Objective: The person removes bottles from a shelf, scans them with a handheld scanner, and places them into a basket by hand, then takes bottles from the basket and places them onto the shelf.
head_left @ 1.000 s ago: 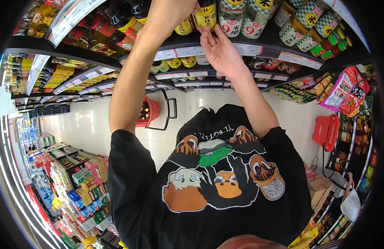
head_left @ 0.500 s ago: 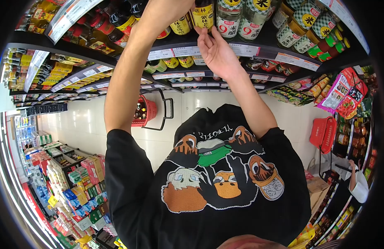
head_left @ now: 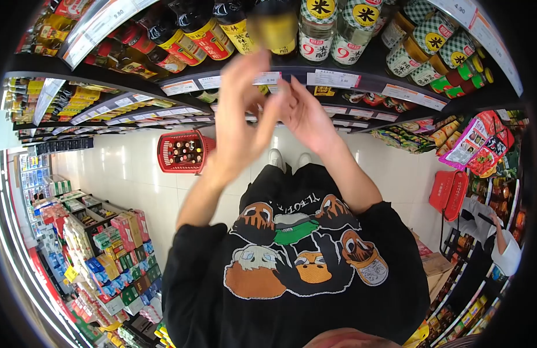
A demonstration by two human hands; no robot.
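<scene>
My left hand [head_left: 239,113], smeared by motion, is raised in front of the shelf with its fingers apart. My right hand [head_left: 306,113] is close beside it, palm up, fingers loosely bent and apart, with nothing visible in it. Just beyond my left fingertips stands a dark vinegar bottle with a yellow label [head_left: 281,33], partly blurred; I cannot tell whether the fingertips touch it. A similar yellow-labelled bottle [head_left: 237,33] is to its left. Clear bottles of rice vinegar [head_left: 316,46] stand to its right.
Price tags [head_left: 332,78] line the shelf edge, with lower shelves beneath. A red basket holding several bottles [head_left: 163,152] is on the floor at left. Another red basket [head_left: 448,194] is at right, near a person [head_left: 505,252]. Stacked boxed goods [head_left: 114,249] stand at lower left.
Both hands have drawn back from the yellow-labelled bottle toward my body. The left hand has come down from the bottle's top. The basket with bottles appears farther left and more fully in view.
</scene>
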